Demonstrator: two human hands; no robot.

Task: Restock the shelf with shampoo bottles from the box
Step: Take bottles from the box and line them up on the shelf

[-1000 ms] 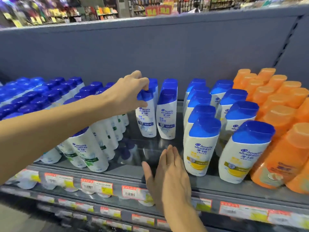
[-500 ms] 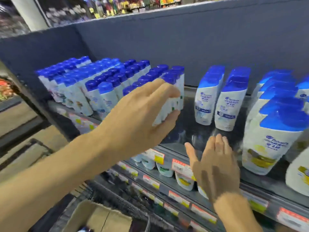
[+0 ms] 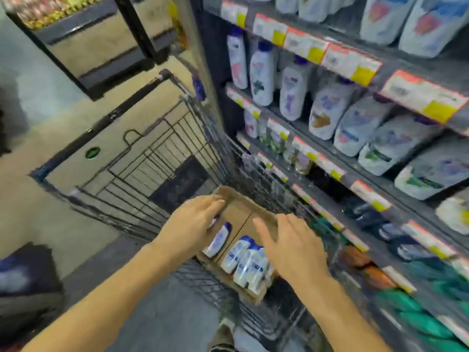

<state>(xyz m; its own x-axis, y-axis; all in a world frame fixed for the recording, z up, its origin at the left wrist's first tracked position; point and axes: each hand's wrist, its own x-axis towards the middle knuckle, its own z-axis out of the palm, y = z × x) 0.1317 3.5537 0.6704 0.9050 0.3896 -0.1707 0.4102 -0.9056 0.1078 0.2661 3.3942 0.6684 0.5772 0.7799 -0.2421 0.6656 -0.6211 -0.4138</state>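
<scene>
Reaching down into a wire shopping cart (image 3: 162, 158), both hands hover over an open cardboard box (image 3: 238, 212) that sits in the cart's basket. The left hand (image 3: 193, 224) is over the box's left side with its fingers stretched out and held loosely together, the fingertips near the far left edge of the box; a shampoo bottle (image 3: 218, 240), white with a blue cap, lies just under and beside the palm, and the blur makes it hard to say whether the hand touches it. It does not look curled round anything. The right hand (image 3: 291, 245) is spread flat, fingers apart and pointing up-left, above the right side of the box; it holds nothing. Just left of this hand, a small cluster of the same white bottles (image 3: 250, 262) with blue caps lies packed together in the near part of the box, while the far part shows bare cardboard.

To the right of the cart stands a shelf unit (image 3: 355, 179) with several levels, each fronted by price tags (image 3: 350, 62) in white, red and yellow. White pouches and bottles (image 3: 291, 92) line the upper levels; lower down there are dark, orange and green packs, too blurred to make out. The floor (image 3: 33, 194) to the left is pale.
</scene>
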